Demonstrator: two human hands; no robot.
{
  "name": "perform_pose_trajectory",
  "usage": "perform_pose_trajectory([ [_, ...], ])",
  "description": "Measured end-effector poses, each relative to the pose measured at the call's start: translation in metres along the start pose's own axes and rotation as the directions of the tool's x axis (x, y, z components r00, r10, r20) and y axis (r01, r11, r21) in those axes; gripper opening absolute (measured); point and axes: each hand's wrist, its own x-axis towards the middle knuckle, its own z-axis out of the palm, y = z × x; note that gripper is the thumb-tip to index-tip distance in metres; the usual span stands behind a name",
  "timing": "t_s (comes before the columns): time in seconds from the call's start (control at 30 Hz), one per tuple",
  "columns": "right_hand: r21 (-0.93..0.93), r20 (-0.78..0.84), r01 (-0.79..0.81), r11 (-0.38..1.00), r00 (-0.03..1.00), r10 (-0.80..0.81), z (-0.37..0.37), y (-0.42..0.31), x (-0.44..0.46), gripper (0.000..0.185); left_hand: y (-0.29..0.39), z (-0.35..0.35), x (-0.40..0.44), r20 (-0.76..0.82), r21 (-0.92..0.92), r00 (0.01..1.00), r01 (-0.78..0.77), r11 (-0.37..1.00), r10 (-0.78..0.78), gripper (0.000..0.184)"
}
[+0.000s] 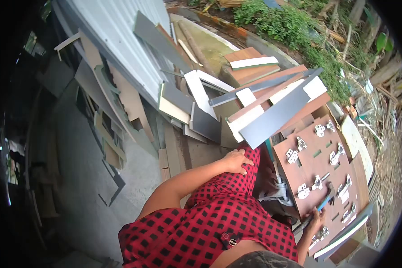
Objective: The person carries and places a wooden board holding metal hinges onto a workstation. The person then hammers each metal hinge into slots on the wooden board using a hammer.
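Note:
My left hand (237,161) rests on my knee, on the red and black checked cloth (223,187), with its fingers spread and nothing in it. On the right, my right hand (316,221) is closed around the blue handle of a hammer (329,194). The hammer's head lies over a brown board (306,172) that bears several metal hinges, among them one hinge (303,191) left of the hammer. The board has several slots cut through it.
Stacked board offcuts (272,109) lie beyond my knee. More boards lean at the left, near a corrugated metal sheet (116,40). A grey cloth (274,190) hangs beside the brown board. Green plants (277,22) grow at the top right.

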Motion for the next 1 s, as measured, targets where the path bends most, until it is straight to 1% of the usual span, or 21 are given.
perform_pose_trajectory([
  [0.03,-0.006,0.021,-0.029,1.0,0.999,0.029,0.003,-0.011,-0.004,0.037,0.0,0.001,0.0,-0.013,0.028,1.0,-0.011,1.0,0.012,0.053],
  [0.07,0.052,0.032,-0.07,0.996,0.997,0.068,0.004,-0.016,-0.005,0.039,0.001,0.006,-0.001,-0.035,0.072,0.999,-0.006,0.997,0.009,0.052],
  [0.13,0.089,0.013,-0.085,0.992,0.996,0.084,-0.001,-0.01,0.0,0.036,0.016,-0.001,-0.007,-0.03,0.1,0.998,0.055,0.993,-0.052,0.051],
  [0.17,0.047,0.015,-0.073,0.996,0.997,0.073,0.0,-0.016,-0.002,0.029,0.021,-0.002,-0.008,-0.042,0.102,0.999,0.036,0.994,-0.032,0.047],
  [0.2,0.077,0.019,-0.101,0.992,0.995,0.1,-0.004,-0.007,0.003,0.031,0.027,-0.004,-0.008,-0.059,0.102,0.998,0.025,0.994,-0.019,0.043],
  [0.27,0.116,0.041,-0.12,0.986,0.992,0.116,-0.004,-0.013,0.001,0.033,0.048,-0.018,-0.007,0.08,0.182,0.996,-0.042,0.982,0.028,0.037],
  [0.3,0.191,0.009,-0.112,0.975,0.994,0.112,0.001,-0.018,-0.001,0.031,0.057,-0.018,-0.005,0.091,0.156,0.988,-0.14,0.978,0.126,0.036],
  [0.33,0.217,0.02,-0.098,0.971,0.995,0.096,-0.001,-0.013,0.001,0.034,0.072,-0.022,-0.002,0.123,0.158,0.981,-0.171,0.972,0.153,0.036],
  [0.4,0.222,0.049,-0.102,0.97,0.994,0.093,-0.007,-0.005,0.005,0.036,0.113,-0.033,0.007,0.272,-0.213,0.936,-0.169,0.962,0.225,0.038],
  [0.43,0.241,0.037,-0.129,0.962,0.992,0.124,-0.007,-0.007,0.004,0.036,0.131,-0.035,0.011,0.257,-0.184,0.925,-0.238,0.954,0.28,0.038],
  [0.47,0.262,0.028,-0.154,0.953,0.988,0.152,-0.006,-0.01,0.003,0.036,0.143,-0.03,0.019,0.27,-0.182,0.917,-0.251,0.951,0.294,0.038],
  [0.53,0.285,0.021,-0.146,0.947,0.989,0.146,-0.006,-0.01,0.003,0.036,0.167,-0.019,0.035,0.022,-0.083,0.897,-0.439,0.895,0.442,0.041],
  [0.57,0.302,0.033,-0.141,0.943,0.99,0.137,-0.006,-0.01,0.002,0.036,0.175,-0.01,0.046,0.031,-0.082,0.891,-0.449,0.89,0.453,0.041],
  [0.6,0.307,0.021,-0.138,0.942,0.99,0.138,-0.007,-0.01,0.002,0.036,0.178,0.004,0.061,-0.13,-0.038,0.82,-0.565,0.824,0.557,0.043],
  [0.63,0.303,0.041,-0.141,0.943,0.99,0.135,-0.009,-0.01,0.001,0.037,0.182,0.017,0.074,-0.283,0.025,0.712,-0.664,0.747,0.642,0.045],
  [0.67,0.298,0.062,-0.143,0.944,0.99,0.131,-0.01,-0.01,0.002,0.038,0.185,0.029,0.084,-0.276,0.026,0.707,-0.672,0.74,0.651,0.045],
  [0.73,0.299,0.041,-0.119,0.947,0.993,0.112,-0.01,-0.006,0.003,0.039,0.198,0.042,0.097,-0.249,-0.078,0.762,-0.632,0.771,0.598,0.049],
  [0.77,0.27,0.032,-0.11,0.957,0.994,0.105,-0.009,-0.005,0.003,0.039,0.202,0.046,0.1,-0.212,-0.057,0.8,-0.584,0.81,0.562,0.047],
  [0.8,0.24,0.023,-0.1,0.966,0.995,0.097,-0.007,-0.004,0.002,0.039,0.204,0.05,0.103,-0.208,-0.056,0.794,-0.593,0.803,0.571,0.047],
  [0.9,0.268,-0.016,-0.054,0.962,0.998,0.06,-0.005,-0.008,-0.004,0.038,0.208,0.059,0.11,-0.273,-0.093,0.82,-0.543,0.834,0.503,0.038],
  [1.0,0.266,-0.051,-0.029,0.964,0.998,0.044,0.001,-0.016,-0.019,0.041,0.208,0.061,0.111,-0.266,-0.155,0.848,-0.507,0.848,0.458,0.036],
])
